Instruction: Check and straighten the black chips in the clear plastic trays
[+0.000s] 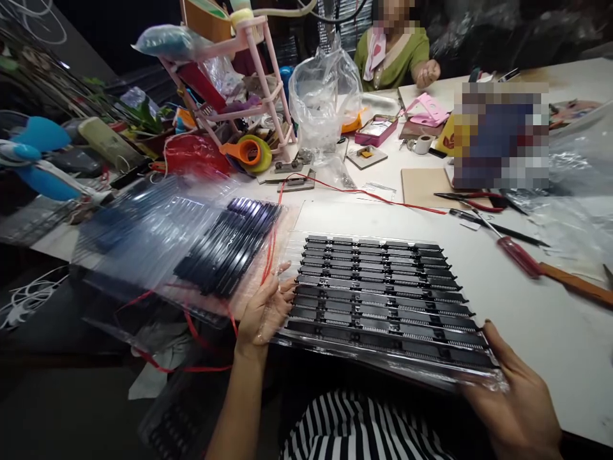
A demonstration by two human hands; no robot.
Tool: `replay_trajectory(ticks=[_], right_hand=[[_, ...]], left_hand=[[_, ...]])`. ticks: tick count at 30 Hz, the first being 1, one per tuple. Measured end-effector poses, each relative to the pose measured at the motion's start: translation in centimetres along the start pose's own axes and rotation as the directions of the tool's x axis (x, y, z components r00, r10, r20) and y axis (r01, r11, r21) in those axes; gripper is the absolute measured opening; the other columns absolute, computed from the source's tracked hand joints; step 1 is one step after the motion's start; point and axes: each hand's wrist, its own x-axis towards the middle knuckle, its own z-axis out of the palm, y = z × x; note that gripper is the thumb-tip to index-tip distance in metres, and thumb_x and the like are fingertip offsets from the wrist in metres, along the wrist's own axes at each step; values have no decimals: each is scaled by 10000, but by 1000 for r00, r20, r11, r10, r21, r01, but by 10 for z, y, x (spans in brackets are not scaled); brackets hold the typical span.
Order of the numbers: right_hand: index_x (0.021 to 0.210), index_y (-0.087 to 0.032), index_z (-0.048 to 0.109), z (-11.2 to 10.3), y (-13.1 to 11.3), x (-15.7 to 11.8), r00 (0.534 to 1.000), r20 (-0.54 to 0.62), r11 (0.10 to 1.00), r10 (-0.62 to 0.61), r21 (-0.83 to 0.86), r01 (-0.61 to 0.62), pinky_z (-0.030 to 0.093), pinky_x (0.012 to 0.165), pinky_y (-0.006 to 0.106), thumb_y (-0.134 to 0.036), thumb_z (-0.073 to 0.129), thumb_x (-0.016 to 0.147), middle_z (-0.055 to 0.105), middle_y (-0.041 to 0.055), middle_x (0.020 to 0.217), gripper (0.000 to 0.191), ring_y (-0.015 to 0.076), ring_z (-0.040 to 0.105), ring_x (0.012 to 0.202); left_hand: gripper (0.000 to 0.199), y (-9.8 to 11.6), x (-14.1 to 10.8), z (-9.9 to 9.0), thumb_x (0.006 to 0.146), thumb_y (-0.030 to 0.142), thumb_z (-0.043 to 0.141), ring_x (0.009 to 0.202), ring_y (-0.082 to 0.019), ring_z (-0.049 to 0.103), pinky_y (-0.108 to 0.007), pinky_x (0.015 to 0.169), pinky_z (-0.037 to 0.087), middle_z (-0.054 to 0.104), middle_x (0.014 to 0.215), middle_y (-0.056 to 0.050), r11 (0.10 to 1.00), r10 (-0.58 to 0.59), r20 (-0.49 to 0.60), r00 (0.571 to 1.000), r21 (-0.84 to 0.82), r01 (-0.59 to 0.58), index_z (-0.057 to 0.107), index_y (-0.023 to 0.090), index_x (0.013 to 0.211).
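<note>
Okay, so both hands are on a clear plastic tray point(383, 361), out at the near edge of the desk point(527, 300), loaded with rows of little black comb-toothed parts point(371, 278) lined up in about five columns. Left hand point(265, 310) is cupped at the tray's left end, fingers part-curled and some showing through the plastic; right hand point(517, 390) pinches the near right corner, thumb along the edge, other fingers hidden underneath, so no idea how tightly they're curled. Just left of the tray sits a pile of similar clear trays point(215, 249) with shiny black strips inside, and a red ribbon point(373, 190) runs across the desk behind. As for labels, a yellow packet point(449, 135) has a red emblem, but it's partly pixelated and I can't read any lettering. Nearest thing to a logo otherwise is a heart on the pink cloth point(376, 54) worn by a co-worker point(416, 48) in green across the desk. Right side has red-handled pliers point(479, 200) and a screwdriver point(520, 255) with a see-through red handle; a roll of tape point(422, 144) is near the packet, and a pink rack point(258, 57) stands back left.
</note>
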Motion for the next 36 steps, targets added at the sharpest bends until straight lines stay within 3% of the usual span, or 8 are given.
replay_trajectory(ticks=[5, 11, 19, 28, 36], right_hand=[[1117, -260, 677, -3, 1, -1, 995, 92, 999, 45, -33, -42, 474, 997, 415, -357, 505, 875, 716, 41, 1071, 312, 228, 661, 1007], [1034, -254, 713, 0, 3, -1, 991, 115, 997, 73, -49, -68, 457, 1012, 430, -359, 519, 866, 728, 41, 1030, 277, 239, 633, 1064], [1000, -266, 722, -2, 4, 0, 985, 168, 996, 34, -89, -19, 446, 1021, 457, -358, 553, 857, 733, 30, 1013, 239, 247, 620, 1086], [1081, -258, 692, -2, 5, 1, 980, 197, 996, 27, -84, -11, 442, 1023, 460, -361, 521, 885, 720, 34, 1057, 279, 241, 621, 1083], [1122, -268, 669, -8, 5, 5, 966, 246, 996, 84, -58, -72, 446, 1020, 430, -359, 496, 903, 710, 28, 1082, 294, 219, 633, 1059]], left_hand=[[442, 1, -1, -2, 925, 217, 416, 928, -221, 658, -335, 762, 535, 652, 1076, -156, 1000, -3, 0, 1000, -8, 3, 358, 152, 1358], [427, 4, -1, 2, 918, 203, 407, 934, -244, 657, -379, 773, 544, 670, 1007, -152, 1000, 1, -29, 1000, -17, -2, 380, 137, 1339], [384, 4, 0, 0, 920, 200, 399, 804, -180, 664, -273, 666, 540, 661, 976, -148, 999, -9, -44, 999, -42, 7, 428, 118, 1294], [346, 5, 2, 1, 913, 197, 409, 847, -199, 660, -331, 732, 549, 652, 982, -142, 999, -32, -54, 998, -45, 29, 492, 121, 1240], [355, 5, 5, -12, 911, 213, 434, 909, -203, 653, -338, 809, 539, 657, 1013, -126, 996, -70, -31, 997, -55, 68, 518, 144, 1250]])
